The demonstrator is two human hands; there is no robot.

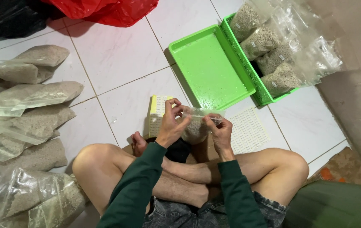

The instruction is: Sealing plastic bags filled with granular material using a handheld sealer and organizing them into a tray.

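I sit cross-legged on a white tiled floor. Both hands hold a small clear plastic bag filled with pale grey granules, just above my shins. My left hand pinches the bag's top left edge with thumb and fingers. My right hand grips the top right edge. A yellow-edged sheet of small white stickers lies on the floor just beyond my left hand. Another white sticker sheet lies right of my right hand.
An empty green tray lies ahead, with a green basket of filled small bags to its right. Several large clear bags of granules pile up on the left. Red plastic lies at the top. A wall rises on the right.
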